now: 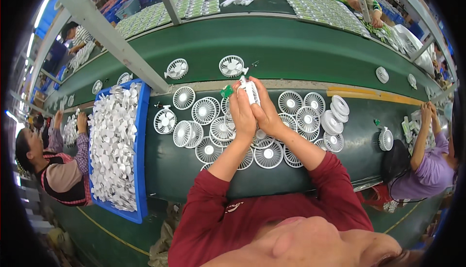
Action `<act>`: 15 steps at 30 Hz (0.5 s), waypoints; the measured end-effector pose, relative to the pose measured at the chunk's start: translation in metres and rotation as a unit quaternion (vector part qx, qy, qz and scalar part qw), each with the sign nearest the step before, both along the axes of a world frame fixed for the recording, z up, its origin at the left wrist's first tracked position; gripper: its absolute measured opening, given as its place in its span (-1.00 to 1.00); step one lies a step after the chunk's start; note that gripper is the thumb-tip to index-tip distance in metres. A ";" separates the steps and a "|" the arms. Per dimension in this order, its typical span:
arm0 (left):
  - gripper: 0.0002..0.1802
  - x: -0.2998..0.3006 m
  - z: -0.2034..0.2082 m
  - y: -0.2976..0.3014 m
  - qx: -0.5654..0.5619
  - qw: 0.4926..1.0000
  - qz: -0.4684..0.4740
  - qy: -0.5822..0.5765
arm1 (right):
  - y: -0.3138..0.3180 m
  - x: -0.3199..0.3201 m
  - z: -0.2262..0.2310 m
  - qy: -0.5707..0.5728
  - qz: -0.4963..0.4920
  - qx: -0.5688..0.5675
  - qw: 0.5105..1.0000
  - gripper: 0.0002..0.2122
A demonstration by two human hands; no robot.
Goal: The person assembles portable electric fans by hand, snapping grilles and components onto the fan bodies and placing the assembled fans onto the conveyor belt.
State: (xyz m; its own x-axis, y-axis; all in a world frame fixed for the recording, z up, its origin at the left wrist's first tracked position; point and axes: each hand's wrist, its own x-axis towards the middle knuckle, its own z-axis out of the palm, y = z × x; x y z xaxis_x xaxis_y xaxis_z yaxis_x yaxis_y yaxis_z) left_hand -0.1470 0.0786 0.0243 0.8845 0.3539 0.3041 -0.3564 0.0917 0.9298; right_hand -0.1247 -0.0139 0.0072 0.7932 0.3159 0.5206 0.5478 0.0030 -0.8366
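Observation:
Both my hands are raised together over the middle of the bench. My left hand and my right hand are closed around a white plastic fan handle, which sticks up between the fingers. A small green circuit board shows beside my left fingertips; whether it is joined to the handle I cannot tell. Round white fan grilles lie in overlapping groups under and around my forearms. A fan head with blades sits on the green belt just beyond my hands.
A blue bin at the left is heaped with white fan blades. Another bladed fan head lies beside it. A grey metal post slants up at the left. The green conveyor belt runs across beyond the bench; co-workers sit around.

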 end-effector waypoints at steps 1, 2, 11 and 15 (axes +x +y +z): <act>-0.46 0.005 0.002 -0.001 0.018 1.000 -0.004 -0.022 | -0.003 0.004 -0.002 -0.014 -0.010 0.000 1.000 -0.36; -0.45 0.012 0.004 0.001 0.054 0.999 -0.008 0.003 | -0.005 0.010 -0.002 -0.001 -0.008 -0.007 1.000 -0.36; -0.51 0.126 -0.018 0.035 0.405 0.912 -0.058 -0.009 | -0.153 0.130 -0.010 -0.046 -0.387 -0.251 0.886 -0.33; -0.52 0.168 -0.030 0.061 0.502 0.864 -0.032 -0.011 | -0.213 0.094 -0.004 -0.031 -0.382 -0.315 0.868 -0.53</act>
State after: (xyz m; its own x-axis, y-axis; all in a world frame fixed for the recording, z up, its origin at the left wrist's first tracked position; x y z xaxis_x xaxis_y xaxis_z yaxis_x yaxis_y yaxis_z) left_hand 0.0206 0.1396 -0.0056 0.8822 -0.1468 0.4474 -0.3991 -0.7371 0.5454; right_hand -0.0312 -0.2266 0.0028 0.8730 -0.0535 0.4848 0.2320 -0.8287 -0.5093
